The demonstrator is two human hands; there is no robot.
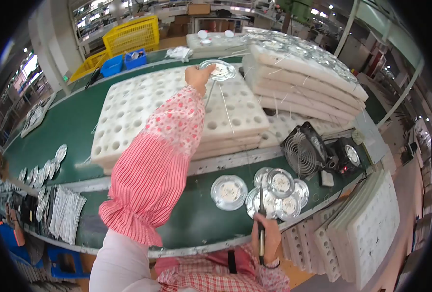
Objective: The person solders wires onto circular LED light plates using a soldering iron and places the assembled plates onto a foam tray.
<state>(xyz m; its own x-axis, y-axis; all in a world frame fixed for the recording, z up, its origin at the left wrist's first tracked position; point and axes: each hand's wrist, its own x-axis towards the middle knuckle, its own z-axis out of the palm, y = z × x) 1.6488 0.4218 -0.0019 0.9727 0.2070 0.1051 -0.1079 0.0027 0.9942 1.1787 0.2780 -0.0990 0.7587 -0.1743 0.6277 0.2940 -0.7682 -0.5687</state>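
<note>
While the left hand (196, 79) pinches a shiny disc (220, 70) by its edge near the upper middle of the frame, the right hand (269, 237) is wrapped around a slim dark tool (261, 221) at the lower right of centre. The tool points up the frame, its tip over a cluster of discs (289, 206) on the green table (189, 214). One single disc (229, 192) lies just left of that cluster.

The held disc is above a white foam block (143, 100) dotted with round holes, and thin wires (225, 108) hang from it. Right of the block, a foam stack (306, 80) carries more discs on top. A fan (301, 152) stands below that stack, above and to the right of the cluster. White strips (66, 214) lie bundled at the lower left, with further discs (48, 168) above them. A yellow crate (131, 36) and blue bins (112, 66) sit at the upper left.
</note>
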